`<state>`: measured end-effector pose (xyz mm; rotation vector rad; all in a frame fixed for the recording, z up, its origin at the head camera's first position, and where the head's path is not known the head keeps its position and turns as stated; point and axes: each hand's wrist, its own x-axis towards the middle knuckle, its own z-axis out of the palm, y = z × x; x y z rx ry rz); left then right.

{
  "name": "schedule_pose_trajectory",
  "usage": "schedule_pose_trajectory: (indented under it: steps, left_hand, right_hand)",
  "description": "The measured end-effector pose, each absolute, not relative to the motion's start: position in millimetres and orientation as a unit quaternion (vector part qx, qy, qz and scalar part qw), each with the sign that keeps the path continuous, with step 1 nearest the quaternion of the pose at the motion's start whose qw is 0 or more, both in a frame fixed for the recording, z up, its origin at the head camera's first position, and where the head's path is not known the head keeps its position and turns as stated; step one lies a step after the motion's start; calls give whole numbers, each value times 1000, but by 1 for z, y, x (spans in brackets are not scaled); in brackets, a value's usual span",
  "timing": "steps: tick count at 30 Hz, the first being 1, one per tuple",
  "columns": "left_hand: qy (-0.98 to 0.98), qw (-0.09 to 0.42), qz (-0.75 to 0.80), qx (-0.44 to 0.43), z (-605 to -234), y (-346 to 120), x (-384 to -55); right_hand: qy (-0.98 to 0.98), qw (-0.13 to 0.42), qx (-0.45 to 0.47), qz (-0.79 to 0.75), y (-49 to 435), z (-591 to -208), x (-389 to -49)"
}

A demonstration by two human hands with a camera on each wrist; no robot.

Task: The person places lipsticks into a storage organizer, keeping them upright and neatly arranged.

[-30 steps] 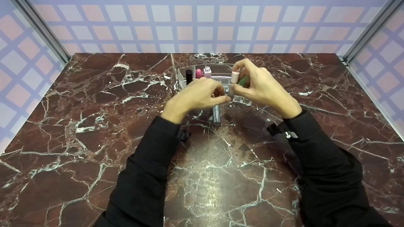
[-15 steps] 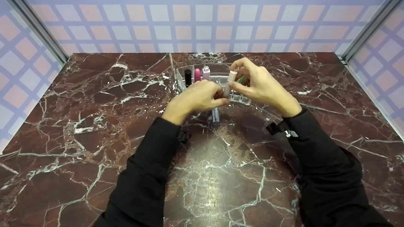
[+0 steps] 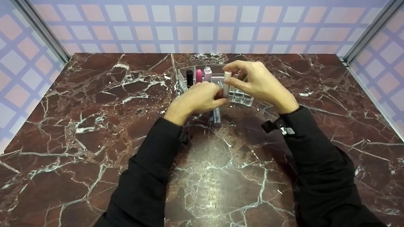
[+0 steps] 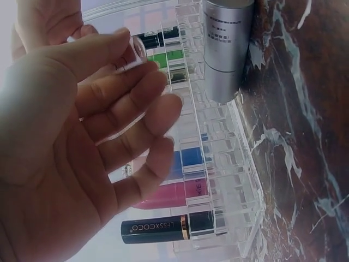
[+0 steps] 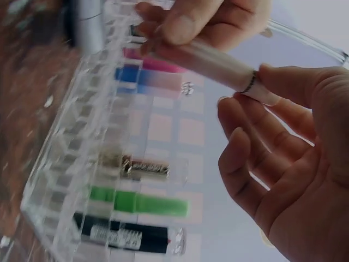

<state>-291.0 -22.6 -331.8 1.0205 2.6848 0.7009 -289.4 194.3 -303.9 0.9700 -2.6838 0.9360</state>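
Both hands meet at a pale lip gloss tube (image 3: 226,84) with a white cap (image 5: 260,91), held over the clear organizer (image 3: 242,98). My left hand (image 3: 199,98) pinches its lower end between thumb and forefinger, the other fingers loosely bent in the left wrist view. At the cap end, thumb and fingertips of my right hand (image 3: 260,84) pinch the tube. In the right wrist view the tube slants from one hand to the other. A silver cylinder (image 4: 228,52) is at the organizer's near side, partly hidden by my left hand in the head view.
Upright in the organizer are a black lipstick (image 4: 155,229), a pink tube (image 4: 169,195), a pink-and-blue bottle (image 5: 152,82), a gold-banded tube (image 5: 147,167), a green tube (image 5: 158,205) and a black tube (image 5: 128,233). The marbled table (image 3: 214,176) spreads around it.
The lip gloss tube has moved slightly left and swung from slanted to nearly upright. My right hand has shifted left with it, while my left hand has hardly moved.
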Motion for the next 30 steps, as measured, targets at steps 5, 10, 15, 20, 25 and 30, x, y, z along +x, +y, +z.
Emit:
schedule_pose_trajectory:
  steps: [5, 10, 15, 20, 25, 30]
  left_hand:
    - [911, 85, 235, 327, -331, -24, -291]
    - [915, 89, 225, 324, -329, -23, -291]
    - [916, 90, 223, 322, -330, -21, -291]
    - [915, 89, 219, 326, -333, -20, -292]
    - [926, 82, 211, 301, -331, -21, -292]
    - [951, 69, 186, 237, -326, -27, -293]
  right_hand:
    - [-903, 38, 304, 301, 189, -294, -295]
    - [-905, 24, 293, 308, 186, -294, -296]
    - [-905, 27, 293, 307, 188, -297, -295]
    - [-907, 26, 297, 298, 190, -300, -294]
    - [-899, 75, 302, 308, 187, -301, -296]
    - [-890, 150, 285, 324, 186, -303, -299]
